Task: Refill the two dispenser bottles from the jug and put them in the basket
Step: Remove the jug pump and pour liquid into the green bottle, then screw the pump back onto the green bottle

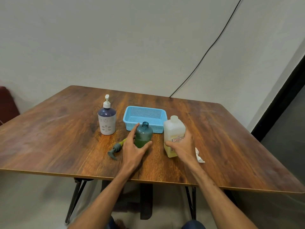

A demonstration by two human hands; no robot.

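Green dispenser bottle point(143, 134) stands upright and open-necked in the left hand point(132, 149), whose thumb and fingers curl round its lower body, the index finger reaching up toward the shoulder. Just to its right, the right hand point(183, 146) wraps the jug point(173, 129), thumb across the label and fingers round the far side. The jug rests on the table point(49, 138) with pale yellow liquid low in it.

The step in hand looks like the start of the first refill: one hand steadies the bottle, the other readies the jug. The next move calls for raising and tipping the jug so its mouth meets the narrow neck (whether the jug's cap is off cannot be told from here), then pouring slowly, since the opening is small.

Outward from the hands, the pump head point(115, 149) lies on its side to the left. The blue basket point(130, 119) sits just behind bottle and jug. The purple-and-white dispenser bottle point(107, 121) stands further left with its pump on. A white scrap point(199, 157) lies right of the jug.
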